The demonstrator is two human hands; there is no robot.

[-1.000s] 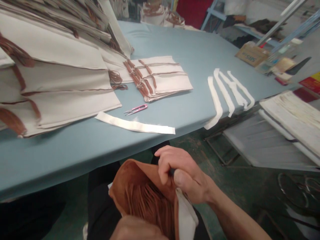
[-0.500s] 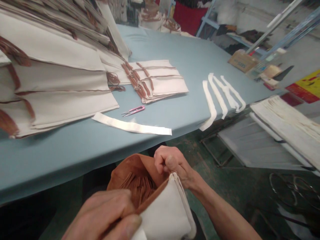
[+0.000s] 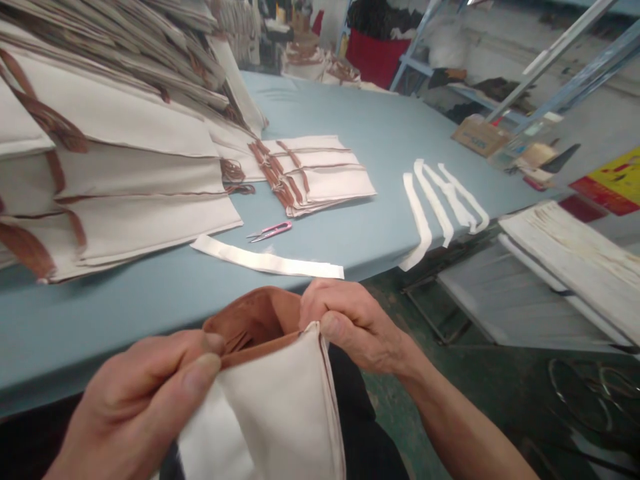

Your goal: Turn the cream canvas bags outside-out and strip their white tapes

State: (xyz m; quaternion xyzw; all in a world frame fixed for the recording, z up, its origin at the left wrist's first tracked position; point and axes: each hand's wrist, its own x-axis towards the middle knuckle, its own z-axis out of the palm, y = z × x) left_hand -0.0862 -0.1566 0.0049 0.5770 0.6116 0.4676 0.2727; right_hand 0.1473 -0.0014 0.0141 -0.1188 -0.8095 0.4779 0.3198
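Note:
A cream fabric bag [image 3: 280, 400] with a brown lining [image 3: 260, 313] is held at its mouth between my two hands, over my lap. My left hand [image 3: 145, 393] pinches the near rim on the left, thumb on the outside. At the corner seam on the right, my right hand [image 3: 350, 320] grips the rim with its fingers curled. The bag's mouth gapes, and folds of brown material show inside. A white band lies across the bag's lower left; whether it is attached I cannot tell. The bag's bottom runs out of view.
On the blue-covered table [image 3: 325, 233] lie a white strip [image 3: 270, 261], pink thread snips [image 3: 270, 231], a small stack of cream bags [image 3: 325, 173] and larger stacks [image 3: 160, 220] at left. Several white strips [image 3: 420, 213] hang at the right edge. A cloth-laden rack [image 3: 575, 247] stands right.
Both hands have moved left and the bag has swung with them, rising toward the table edge. Its cream front now shows more and the inside less. The view has tilted slightly up.

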